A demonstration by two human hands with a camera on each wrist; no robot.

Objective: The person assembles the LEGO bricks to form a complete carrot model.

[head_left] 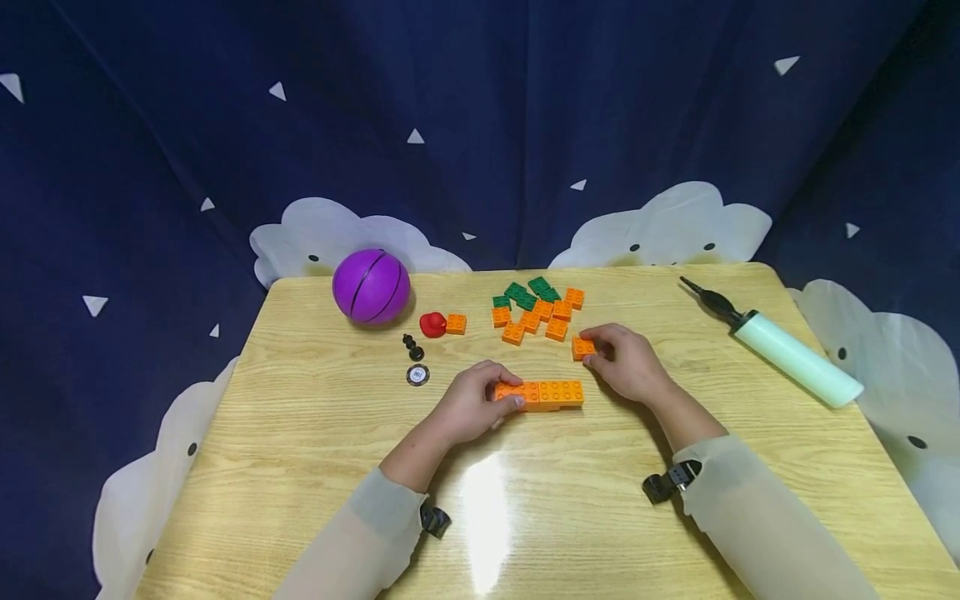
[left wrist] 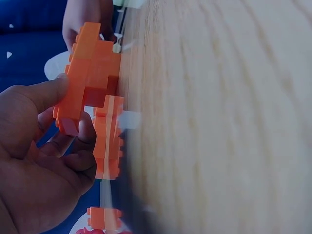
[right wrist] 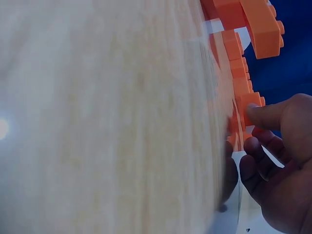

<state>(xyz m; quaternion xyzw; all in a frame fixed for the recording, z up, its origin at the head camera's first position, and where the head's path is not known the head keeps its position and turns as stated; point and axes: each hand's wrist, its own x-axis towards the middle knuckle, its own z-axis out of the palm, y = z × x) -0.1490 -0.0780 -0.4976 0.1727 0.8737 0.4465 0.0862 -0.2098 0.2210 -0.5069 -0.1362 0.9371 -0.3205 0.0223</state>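
Observation:
My left hand [head_left: 471, 403] grips the left end of a joined row of orange toy bricks [head_left: 561, 392], thumb on the near side and fingers on the far side. In the left wrist view this brick assembly [left wrist: 80, 73] shows further bricks fixed beneath its long top row. My right hand [head_left: 628, 364] pinches a single orange brick [head_left: 582, 348] between thumb and fingers, to the right of and beyond the assembly. In the right wrist view the thumb lies against that brick [right wrist: 249, 117], close to the tabletop.
Beyond my hands lie loose orange bricks [head_left: 530, 322] and green bricks [head_left: 517, 292]. Leftward are another orange brick [head_left: 456, 324], a small red cap [head_left: 432, 325], a black game piece [head_left: 413, 348], a round chip [head_left: 417, 375] and a purple ball [head_left: 371, 287]. A hand pump [head_left: 795, 357] lies at right.

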